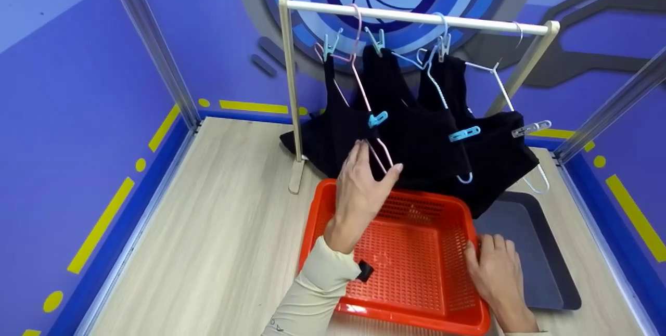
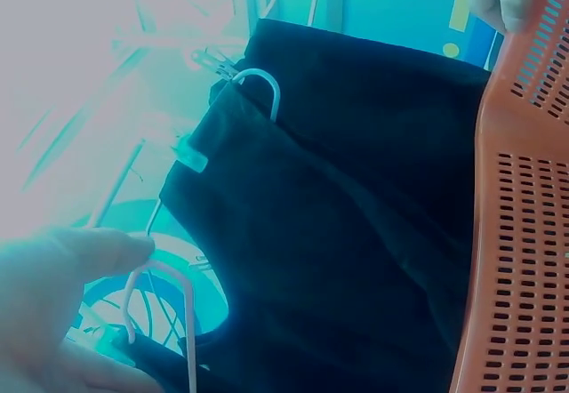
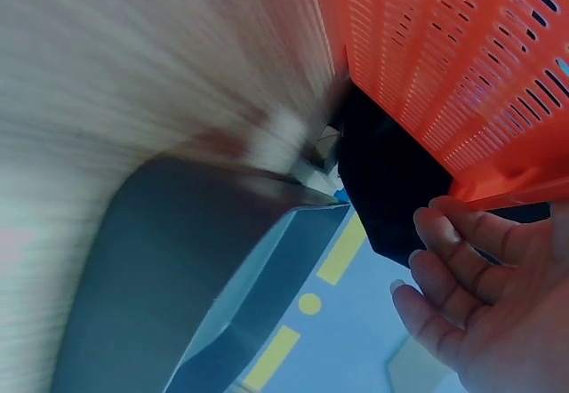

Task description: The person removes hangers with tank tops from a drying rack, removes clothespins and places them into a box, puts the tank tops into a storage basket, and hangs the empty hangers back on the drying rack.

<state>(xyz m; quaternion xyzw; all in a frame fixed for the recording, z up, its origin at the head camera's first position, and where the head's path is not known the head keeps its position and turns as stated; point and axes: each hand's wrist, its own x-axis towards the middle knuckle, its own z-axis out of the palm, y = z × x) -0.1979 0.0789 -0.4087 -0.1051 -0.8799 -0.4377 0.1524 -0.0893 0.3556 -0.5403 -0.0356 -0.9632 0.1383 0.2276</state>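
My left hand point(image 1: 359, 185) reaches over the red basket point(image 1: 476, 263) with fingers extended and thumb spread. Its fingertips lie close to a pink hanger point(image 1: 363, 86) and the black top point(image 1: 338, 123) on it; contact is unclear. In the left wrist view, the hanger's pink end point(image 2: 191, 322) stands by the thumb and fingers. My right hand point(image 1: 497, 273) holds the basket's right rim, thumb at the rim and loosely bent fingers outside. In the right wrist view, its fingers point(image 3: 453, 268) lie beneath the rim. A small black piece point(image 1: 366, 271) sits inside the basket.
More black garments hang on a blue hanger point(image 1: 437, 86) and a white hanger point(image 1: 502, 86), fastened with clothespins point(image 1: 464, 133). The wooden rack point(image 1: 416, 15) stands behind the basket. A dark grey tray point(image 1: 546, 253) lies right of it. Purple walls point(image 1: 104, 117) enclose the table.
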